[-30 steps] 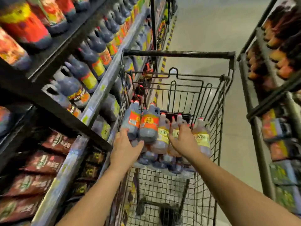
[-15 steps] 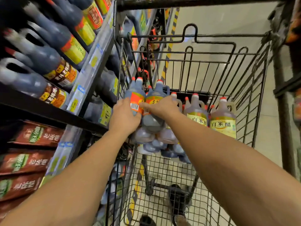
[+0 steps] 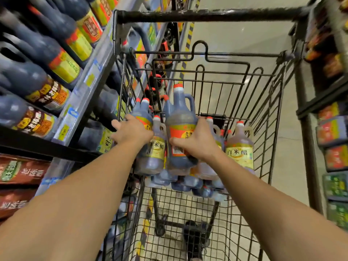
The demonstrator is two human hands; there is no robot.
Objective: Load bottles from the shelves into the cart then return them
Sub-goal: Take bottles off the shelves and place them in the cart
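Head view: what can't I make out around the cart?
Head view only:
Left hand fingertips: hidden behind the dark bottle it grips.
Bottom-layer bottles in the cart: covered by upper bottles; count unclear.
Left shelf jugs: motion-blurred, labels unreadable.
Right shelf packs: cut off by frame edge.

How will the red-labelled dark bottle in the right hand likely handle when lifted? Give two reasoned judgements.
The dark bottle looks filled nearly to its neck, so probably heavy for its size. The right hand grips its smooth body, not the moulded handle, so it might slip.
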